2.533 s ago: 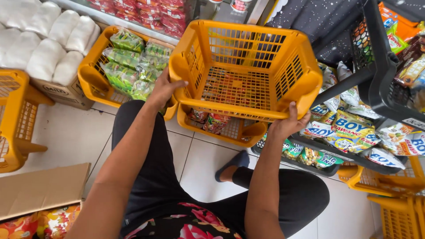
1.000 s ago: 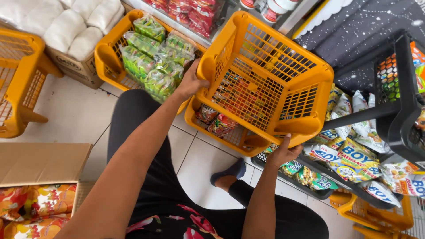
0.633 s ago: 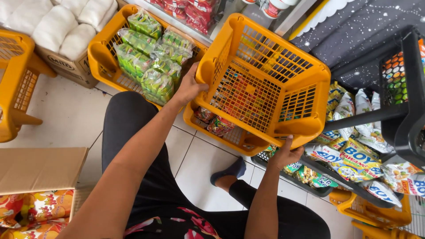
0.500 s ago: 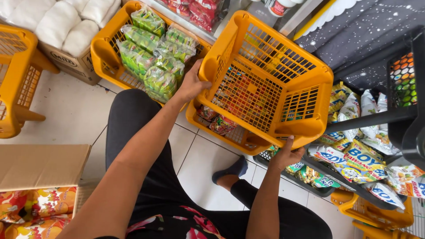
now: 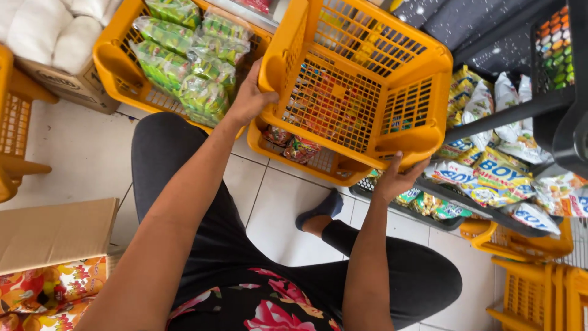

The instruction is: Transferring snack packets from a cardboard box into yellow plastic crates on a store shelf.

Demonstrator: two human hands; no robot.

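White floor tiles lie below as my left hand (image 5: 248, 101) and right hand (image 5: 397, 179) grip opposite rims of the tilted yellow plastic lattice basket (image 5: 361, 79), fingers closed

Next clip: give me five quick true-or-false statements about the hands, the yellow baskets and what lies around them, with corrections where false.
1. Both hands grip the empty yellow basket. True: left hand on one rim, right hand on the other.
2. The held basket is full of green packets. False: it is empty; the green packets fill the neighbouring basket.
3. Another yellow basket with snack packs sits under the held one. True.
4. The cardboard box is by the right hand. False: it lies on the left side.
5. The floor is carpeted. False: it is pale tile.
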